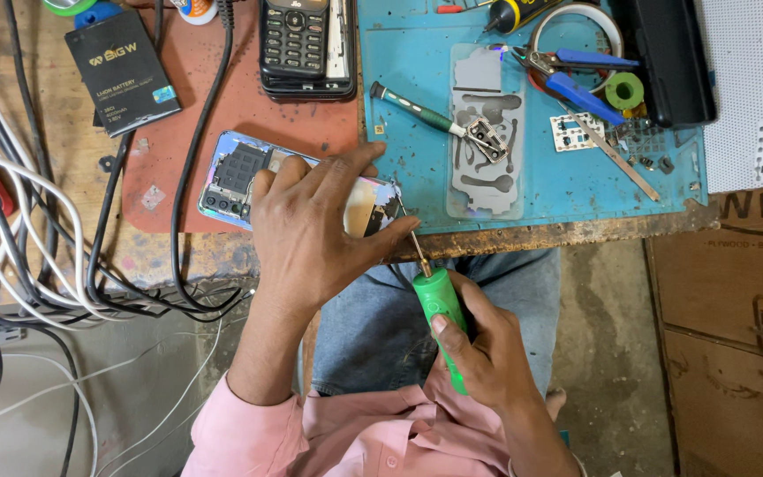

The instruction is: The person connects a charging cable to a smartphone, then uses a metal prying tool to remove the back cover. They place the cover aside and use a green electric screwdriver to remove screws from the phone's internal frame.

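**Opened phone pinned at the bench edge while a green driver is brought to its corner**

An opened smartphone point(249, 181) is pressed flat against the bench by the left hand point(311, 234), fingers spread across its back, apparently so it cannot slide. A green electric screwdriver point(439, 314) is gripped in the right hand point(479, 353), its thin bit angled up to the phone's right end. Right of the phone, a blue work mat point(417, 190) carries a hand screwdriver point(417, 110), a grey phone frame point(486, 132) and blue-handled cutters point(576, 75). Above the phone lies a keypad phone point(298, 44); up and left of it, a black battery point(121, 71).
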